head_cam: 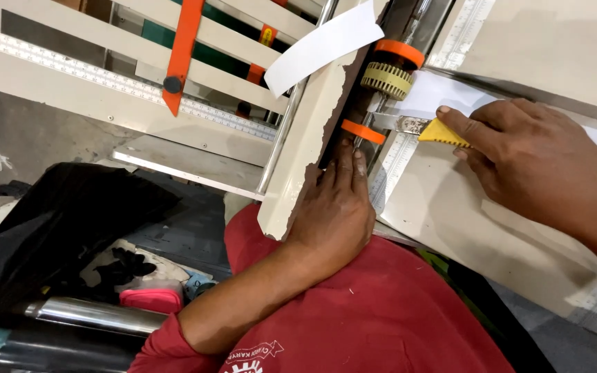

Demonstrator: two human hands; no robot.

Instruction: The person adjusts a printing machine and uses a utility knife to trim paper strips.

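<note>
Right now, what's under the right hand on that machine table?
Under the right hand lies a white paper sheet on the beige table; its fingertips hold a yellow knife. The palm covers the rest of the handle.

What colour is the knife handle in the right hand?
Yellow handle, held by the right hand; head view.

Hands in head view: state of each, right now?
Left hand: open, flat against the cream machine bar, holding nothing.
Right hand: closed on a yellow utility knife, blade at the white paper.
</note>
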